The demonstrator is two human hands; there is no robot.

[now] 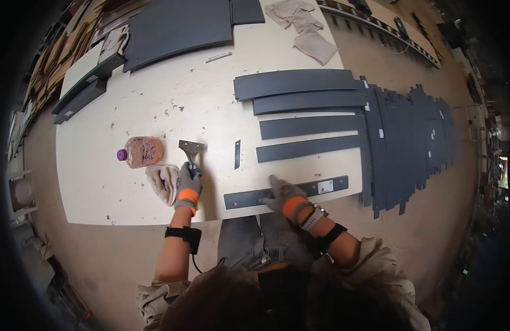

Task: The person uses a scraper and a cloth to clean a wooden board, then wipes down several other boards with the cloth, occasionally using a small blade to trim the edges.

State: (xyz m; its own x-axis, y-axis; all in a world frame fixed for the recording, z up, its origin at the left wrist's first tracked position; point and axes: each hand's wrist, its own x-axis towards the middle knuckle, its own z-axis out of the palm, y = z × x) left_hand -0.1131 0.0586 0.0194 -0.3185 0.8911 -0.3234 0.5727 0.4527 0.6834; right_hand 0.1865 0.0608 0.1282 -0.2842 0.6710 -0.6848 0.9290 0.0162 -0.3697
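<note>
My left hand (188, 183), in a grey glove with an orange cuff, is closed round the handle of a scraper (191, 149). Its wide metal blade points away from me over the white tabletop (117, 198). Along the near edge lies a long dark grey strip (249, 199) with a few holes and a white label. My right hand (285, 196), gloved alike, is over the middle of that strip with thumb and fingers apart, slightly blurred. Whether it presses on the strip, I cannot tell. Left of the scraper lie a crumpled rag (163, 185) and a clear bottle (144, 151) with a purple cap.
A small dark strip (237, 154) lies mid-table. Several dark grey boards (304, 127) lie to the right, beside a large overlapping stack (404, 149). Big dark panels (180, 30), a marker (218, 57) and cloths (307, 33) are at the far side. Dark rails (84, 99) lie at the left edge.
</note>
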